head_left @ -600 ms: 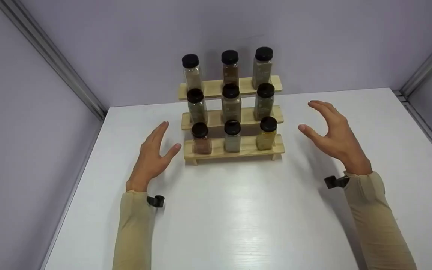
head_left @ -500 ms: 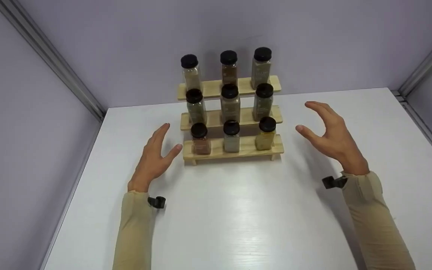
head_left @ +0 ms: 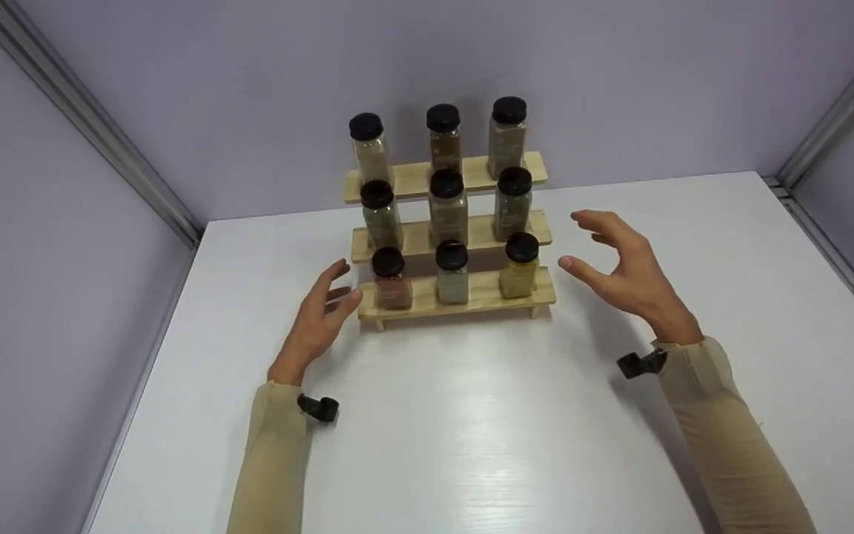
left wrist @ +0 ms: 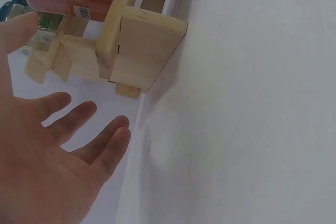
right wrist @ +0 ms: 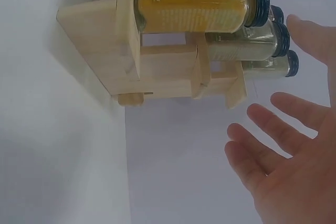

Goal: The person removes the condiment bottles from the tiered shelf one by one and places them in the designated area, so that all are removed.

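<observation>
A three-tier wooden spice rack stands on the table, bearing several square spice jars with black lids in three rows. My left hand is at its left end, fingers spread and bent slightly, thumb near the jar of red spice. In the left wrist view, that hand holds nothing beside the rack's end panel. To the right of the rack, my right hand is held apart from it, thumb and fingers parted. The yellow spice jar is the nearest front jar to it; its label shows in the right wrist view.
The white table stretches in front of the rack. Behind it rises a pale lilac wall, with side walls and metal corner posts left and right. A small black camera sits at each wrist.
Both hands have come closer to the rack, the left moving right and the right moving left. The left fingers are a little more bent. The head view has shifted slightly.
</observation>
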Motion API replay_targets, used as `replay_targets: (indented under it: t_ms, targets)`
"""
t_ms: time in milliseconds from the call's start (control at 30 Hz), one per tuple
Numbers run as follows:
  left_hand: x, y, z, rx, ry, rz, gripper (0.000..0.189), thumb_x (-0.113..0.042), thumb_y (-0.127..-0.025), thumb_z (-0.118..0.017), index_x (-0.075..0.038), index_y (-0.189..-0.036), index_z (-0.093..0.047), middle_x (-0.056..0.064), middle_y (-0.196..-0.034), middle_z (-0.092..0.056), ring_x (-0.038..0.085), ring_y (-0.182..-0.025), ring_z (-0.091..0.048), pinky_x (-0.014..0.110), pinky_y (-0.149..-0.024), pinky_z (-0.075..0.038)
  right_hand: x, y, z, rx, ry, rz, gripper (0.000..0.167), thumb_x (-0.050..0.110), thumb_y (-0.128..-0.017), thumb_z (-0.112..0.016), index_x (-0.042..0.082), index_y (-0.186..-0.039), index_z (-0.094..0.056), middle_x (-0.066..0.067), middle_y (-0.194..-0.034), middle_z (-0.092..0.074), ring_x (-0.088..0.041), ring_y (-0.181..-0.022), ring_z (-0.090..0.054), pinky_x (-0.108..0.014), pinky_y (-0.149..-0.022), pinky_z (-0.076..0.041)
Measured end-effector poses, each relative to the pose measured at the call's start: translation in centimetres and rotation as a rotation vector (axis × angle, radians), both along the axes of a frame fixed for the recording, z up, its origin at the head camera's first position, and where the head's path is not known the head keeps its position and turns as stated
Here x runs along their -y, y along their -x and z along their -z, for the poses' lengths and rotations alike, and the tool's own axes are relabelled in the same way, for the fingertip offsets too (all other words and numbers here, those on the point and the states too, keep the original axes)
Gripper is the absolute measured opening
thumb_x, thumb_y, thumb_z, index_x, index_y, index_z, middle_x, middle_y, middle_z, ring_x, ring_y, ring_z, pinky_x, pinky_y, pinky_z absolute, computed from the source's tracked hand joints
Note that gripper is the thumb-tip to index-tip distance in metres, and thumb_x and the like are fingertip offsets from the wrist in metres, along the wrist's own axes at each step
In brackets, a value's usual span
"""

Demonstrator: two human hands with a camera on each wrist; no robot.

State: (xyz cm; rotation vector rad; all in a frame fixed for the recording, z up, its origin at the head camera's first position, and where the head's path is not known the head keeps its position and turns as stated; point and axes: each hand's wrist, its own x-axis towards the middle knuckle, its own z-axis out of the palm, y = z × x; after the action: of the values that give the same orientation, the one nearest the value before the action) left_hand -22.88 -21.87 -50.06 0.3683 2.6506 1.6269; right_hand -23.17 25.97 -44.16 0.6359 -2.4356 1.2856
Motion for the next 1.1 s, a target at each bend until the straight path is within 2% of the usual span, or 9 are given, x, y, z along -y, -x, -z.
replay_targets:
  t_ms: [100,200,367,467,633,767,900,1100]
  targets:
    - [-0.2,0.1,0.2,0.034,-0.057,0.021,0.073,-0.040,-0.111,-0.059,-0.010,-0.170,-0.027,0.013,-0.169,-0.039,0.039,-0.144,-0.053,0.057,-0.118,-0.047,0.4,0.0,0.2,0.014,0.045,-0.026,0.061,0.012,-0.095,-0.082,0.008,-0.151,-0.058,-0.013,-0.152,-0.059,-0.035,-0.143,-0.055,-0.058,-0.117,-0.046]
    - [-0.4,0.1,0.5,0.064,-0.089,0.023,0.071,-0.039,-0.112,-0.058,-0.009,-0.169,-0.029,0.014,-0.166,-0.044,0.039,-0.140,-0.056,0.055,-0.112,-0.053,1.2,-0.4,-0.1,0.027,0.076,-0.051,0.061,0.005,-0.094,-0.082,0.004,-0.150,-0.058,-0.016,-0.151,-0.060,-0.036,-0.142,-0.055,-0.057,-0.116,-0.047]
    - [-0.4,0.2,1.0,0.109,-0.150,0.024,0.069,-0.035,-0.112,-0.059,-0.007,-0.168,-0.031,0.015,-0.163,-0.047,0.040,-0.141,-0.056,0.052,-0.110,-0.055,2.0,-0.4,0.3,0.038,0.110,-0.102,0.060,0.006,-0.093,-0.083,0.001,-0.149,-0.059,-0.017,-0.149,-0.061,-0.034,-0.142,-0.056,-0.052,-0.115,-0.048]
    - [-0.4,0.2,1.2,0.127,-0.190,0.033,0.067,-0.031,-0.111,-0.061,-0.008,-0.167,-0.033,0.016,-0.162,-0.046,0.039,-0.140,-0.056,0.045,-0.107,-0.057,2.1,-0.1,0.9,0.041,0.118,-0.114,0.061,0.009,-0.093,-0.084,0.002,-0.148,-0.059,-0.016,-0.149,-0.062,-0.032,-0.141,-0.058,-0.049,-0.115,-0.049]
    - [-0.4,0.2,1.9,0.167,-0.246,0.046,0.063,-0.027,-0.110,-0.064,-0.006,-0.164,-0.039,0.018,-0.158,-0.047,0.037,-0.139,-0.057,0.033,-0.102,-0.058,2.7,-0.2,1.2,0.048,0.120,-0.125,0.062,0.004,-0.091,-0.084,0.000,-0.148,-0.059,-0.018,-0.147,-0.063,-0.032,-0.138,-0.060,-0.044,-0.112,-0.051]
    - [-0.3,0.2,2.1,0.197,-0.295,0.051,0.064,-0.026,-0.108,-0.067,-0.006,-0.163,-0.041,0.018,-0.156,-0.047,0.035,-0.140,-0.057,0.033,-0.104,-0.057,3.0,-0.2,1.4,0.040,0.116,-0.147,0.065,0.001,-0.090,-0.085,0.001,-0.149,-0.059,-0.017,-0.148,-0.062,-0.030,-0.138,-0.059,-0.043,-0.110,-0.052]
    - [-0.4,0.2,2.4,0.227,-0.339,0.043,0.064,-0.024,-0.106,-0.070,-0.010,-0.162,-0.043,0.016,-0.155,-0.048,0.032,-0.135,-0.060,0.035,-0.104,-0.058,3.3,-0.2,1.7,0.038,0.108,-0.160,0.065,0.003,-0.091,-0.085,0.005,-0.151,-0.058,-0.012,-0.150,-0.062,-0.028,-0.140,-0.058,-0.044,-0.111,-0.053]
    - [-0.4,0.1,2.9,0.264,-0.422,0.033,0.064,-0.013,-0.103,-0.072,-0.009,-0.161,-0.046,0.016,-0.153,-0.049,0.028,-0.127,-0.065,0.034,-0.103,-0.060,3.9,-0.2,2.1,0.083,0.116,-0.160,0.066,0.006,-0.095,-0.081,0.003,-0.155,-0.053,-0.014,-0.155,-0.057,-0.031,-0.139,-0.059,-0.045,-0.113,-0.052]
